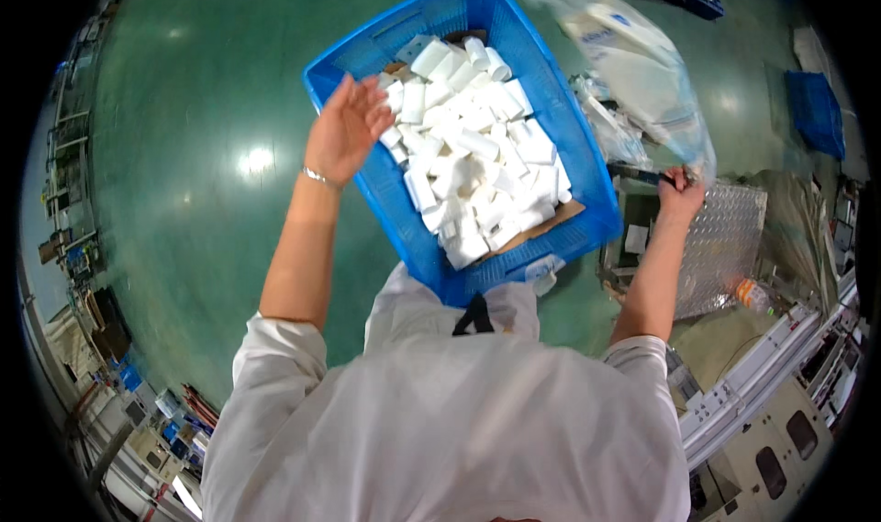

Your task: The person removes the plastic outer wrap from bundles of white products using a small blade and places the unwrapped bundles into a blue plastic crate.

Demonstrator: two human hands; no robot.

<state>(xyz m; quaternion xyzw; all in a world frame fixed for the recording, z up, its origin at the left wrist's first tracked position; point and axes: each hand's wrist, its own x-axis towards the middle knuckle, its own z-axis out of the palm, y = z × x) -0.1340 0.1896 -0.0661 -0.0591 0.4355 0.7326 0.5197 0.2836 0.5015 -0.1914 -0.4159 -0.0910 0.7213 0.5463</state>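
Note:
In front of my legs is a blue plastic crate (562, 81), heaped with small white plastic bottles (468, 145) that lie jumbled on their sides. My left hand (347, 129) is above the crate's left rim, palm turned inward and fingers apart, with nothing in it. Off to the right, my right hand (681, 191) has its fingers curled around the gathered lower end of a clear plastic bag (633, 58). The bag stretches away toward the far side, and something pale with blue print shows through it. A dark bar sits right beside the right hand's fingers.
Brown cardboard (532, 233) shows along the crate's near inside wall. A metal tread plate (730, 237) lies beyond my right forearm, near a pale machine frame (748, 384). Another blue bin (815, 113) stands at the far right. Racks and equipment line the left edge.

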